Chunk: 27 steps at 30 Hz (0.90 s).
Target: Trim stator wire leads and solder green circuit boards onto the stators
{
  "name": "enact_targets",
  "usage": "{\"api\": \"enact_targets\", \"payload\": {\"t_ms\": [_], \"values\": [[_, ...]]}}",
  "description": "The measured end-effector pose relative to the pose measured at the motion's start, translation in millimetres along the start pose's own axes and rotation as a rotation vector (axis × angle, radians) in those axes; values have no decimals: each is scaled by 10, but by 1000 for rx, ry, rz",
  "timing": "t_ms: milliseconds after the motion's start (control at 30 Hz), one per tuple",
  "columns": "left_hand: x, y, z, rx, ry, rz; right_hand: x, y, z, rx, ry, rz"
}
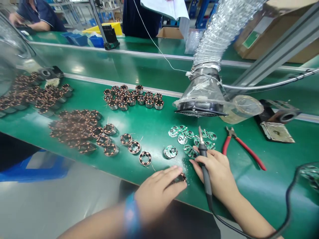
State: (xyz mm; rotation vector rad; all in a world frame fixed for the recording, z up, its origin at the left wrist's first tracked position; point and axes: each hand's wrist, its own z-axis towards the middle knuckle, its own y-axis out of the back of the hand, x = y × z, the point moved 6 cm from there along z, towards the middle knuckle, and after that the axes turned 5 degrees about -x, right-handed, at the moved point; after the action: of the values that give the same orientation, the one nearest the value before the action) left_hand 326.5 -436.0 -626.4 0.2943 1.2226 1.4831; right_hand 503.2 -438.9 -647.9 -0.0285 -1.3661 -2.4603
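Left hand (159,187), a woven blue wristband (131,217) at its wrist, low on a glossy green bench mat (149,166). Fingers (174,172) curved over a small ring-shaped stator wound with copper wire (181,178) and touching it; firm grasp or light rest impossible to tell from this view. Right hand (214,169) clenched around the slim black handle of a soldering iron (204,169), held like a pen, with the metal tip raised and pointing away. A thin black cable (287,202) trailing from the handle, down past the right forearm.

Just ahead of the iron's tip, a loose heap of round green circuit boards (191,137), with one single round green circuit board (170,152) lying apart, between both hands. Further left, scattered groups of copper-wound ring stators (74,127) across the mat. Above the boards, a silver flexible duct (224,33) ending in a funnel-shaped hood with a black grille (201,99). To the right, red-handled steel pliers (240,147) lying on the mat, near a roll of clear tape (241,108). At the far bench, a co-worker in a dark blue short-sleeved top (37,16), well apart.
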Motion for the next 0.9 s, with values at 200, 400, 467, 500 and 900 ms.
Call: {"api": "enact_targets", "payload": {"t_ms": [200, 400, 467, 500, 900], "values": [[144, -7, -282, -85, 301, 6, -6, -56, 37, 27, -14, 23], [145, -31, -276, -185, 362, -70, 186, 184, 35, 6, -93, 327], [153, -16, -240, -224, 389, -160, 347, 209, -10, 82, -70, 460], [162, -4, -223, -250, 418, -214, 424, 202, -36, 127, -55, 509], [167, -8, -56, -326, 538, -218, 513, -3, -136, 243, -123, 641]]}}
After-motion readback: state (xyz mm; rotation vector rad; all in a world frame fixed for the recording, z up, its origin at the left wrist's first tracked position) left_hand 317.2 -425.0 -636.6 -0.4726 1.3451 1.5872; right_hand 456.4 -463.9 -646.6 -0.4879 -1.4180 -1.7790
